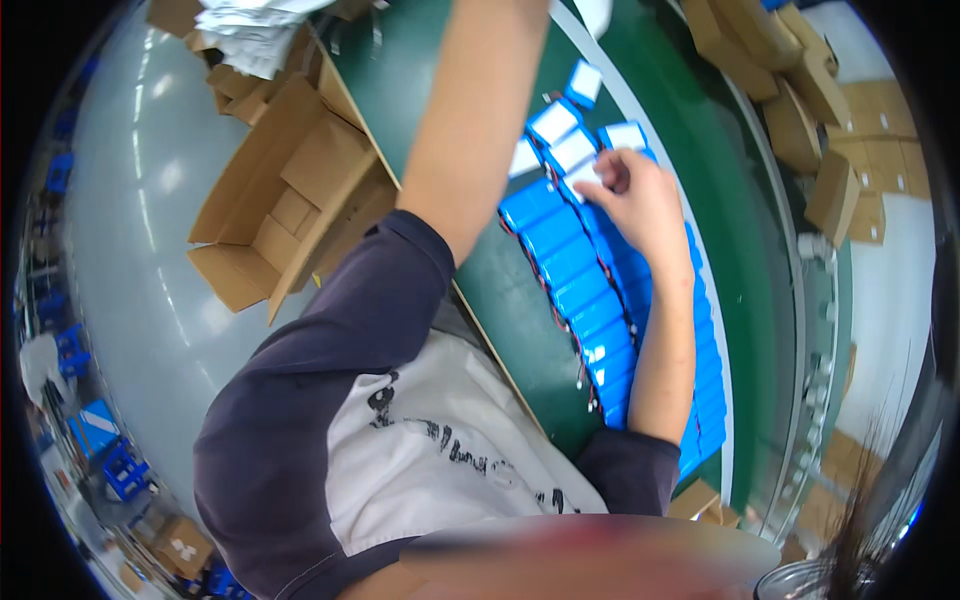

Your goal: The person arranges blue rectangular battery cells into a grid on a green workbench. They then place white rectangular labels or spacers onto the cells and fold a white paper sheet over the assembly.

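Wires look like the weak point: the right hand (640, 195) pinches a blue battery pack (580, 180) at the far end of the row (590, 300) on the green bench (480, 290), where a snagged lead could drag neighbours, while the left arm's (470, 120) hand reaches out of view.

Green bench (500, 290): blue packs (575, 270) in rows, approx. two.

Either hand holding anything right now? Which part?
The right hand pinches a blue pack at its white end, at the top of the row. The left hand is out of frame; only its forearm shows.
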A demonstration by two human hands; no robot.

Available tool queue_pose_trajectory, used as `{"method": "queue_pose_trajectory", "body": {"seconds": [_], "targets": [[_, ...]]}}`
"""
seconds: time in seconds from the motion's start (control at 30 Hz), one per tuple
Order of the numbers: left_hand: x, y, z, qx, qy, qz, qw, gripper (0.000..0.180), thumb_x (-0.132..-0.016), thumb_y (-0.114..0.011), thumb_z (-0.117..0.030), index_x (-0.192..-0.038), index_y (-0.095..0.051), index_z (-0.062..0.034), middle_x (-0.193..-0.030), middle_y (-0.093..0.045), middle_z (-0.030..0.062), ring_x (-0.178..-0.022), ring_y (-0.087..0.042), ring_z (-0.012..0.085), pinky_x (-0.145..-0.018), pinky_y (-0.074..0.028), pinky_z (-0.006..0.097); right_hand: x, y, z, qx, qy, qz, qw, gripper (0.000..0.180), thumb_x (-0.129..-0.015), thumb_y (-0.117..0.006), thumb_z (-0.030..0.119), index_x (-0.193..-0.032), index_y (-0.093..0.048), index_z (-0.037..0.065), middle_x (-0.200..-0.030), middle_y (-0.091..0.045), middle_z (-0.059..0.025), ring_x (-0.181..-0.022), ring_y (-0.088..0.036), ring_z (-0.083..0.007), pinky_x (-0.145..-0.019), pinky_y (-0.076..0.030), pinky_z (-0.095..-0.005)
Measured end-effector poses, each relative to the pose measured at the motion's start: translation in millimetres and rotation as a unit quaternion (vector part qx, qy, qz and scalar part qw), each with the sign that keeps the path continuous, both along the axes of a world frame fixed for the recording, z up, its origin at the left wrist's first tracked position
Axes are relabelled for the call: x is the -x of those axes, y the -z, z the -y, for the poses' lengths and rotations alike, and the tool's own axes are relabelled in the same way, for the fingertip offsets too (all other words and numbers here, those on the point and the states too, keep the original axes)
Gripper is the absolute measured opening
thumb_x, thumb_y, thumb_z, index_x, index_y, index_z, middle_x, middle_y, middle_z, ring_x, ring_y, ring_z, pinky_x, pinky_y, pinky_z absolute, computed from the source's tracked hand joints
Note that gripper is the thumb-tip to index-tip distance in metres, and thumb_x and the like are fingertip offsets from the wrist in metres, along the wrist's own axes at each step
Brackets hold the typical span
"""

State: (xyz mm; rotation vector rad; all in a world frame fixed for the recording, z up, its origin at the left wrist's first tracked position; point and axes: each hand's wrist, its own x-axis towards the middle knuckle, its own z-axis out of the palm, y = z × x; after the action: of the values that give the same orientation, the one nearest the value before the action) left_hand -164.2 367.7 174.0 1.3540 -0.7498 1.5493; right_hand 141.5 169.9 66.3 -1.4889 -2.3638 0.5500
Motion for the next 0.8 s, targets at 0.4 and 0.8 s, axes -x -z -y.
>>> {"method": "queue_pose_trajectory", "body": {"seconds": [0.4,0.8], "targets": [[123.5,-58.3,75.1,-0.016,-0.935,-0.132,0.329,0.019,-0.097,-0.07,-0.025,-0.092,-0.078,-0.0091,-0.077,-0.07,0.0091,-0.074,-0.066,0.0344,-0.073,-0.052,0.042,0.2,-0.2,-4.9,0.017,-0.015,-0.001,1.0,0.028,-0.092,-0.078,0.031,-0.087,-0.065,0.007,-0.071,-0.067,-0.0079,-0.068,-0.067,-0.0256,-0.063,-0.049,-0.0408],[228.7,55.9,87.8,-0.007,-0.68,-0.731,0.061,0.024,-0.099,-0.059,-0.022,-0.104,-0.081,-0.0128,-0.103,-0.078,0.0177,-0.096,-0.073,0.0415,-0.091,-0.057,0.053,-10.0,-5.2,-6.5,0.029,-0.053,0.009,0.998,0.031,-0.092,-0.076,0.036,-0.097,-0.067,0.007,-0.091,-0.075,-0.0151,-0.089,-0.073,-0.0346,-0.078,-0.056,-0.0469]]}}
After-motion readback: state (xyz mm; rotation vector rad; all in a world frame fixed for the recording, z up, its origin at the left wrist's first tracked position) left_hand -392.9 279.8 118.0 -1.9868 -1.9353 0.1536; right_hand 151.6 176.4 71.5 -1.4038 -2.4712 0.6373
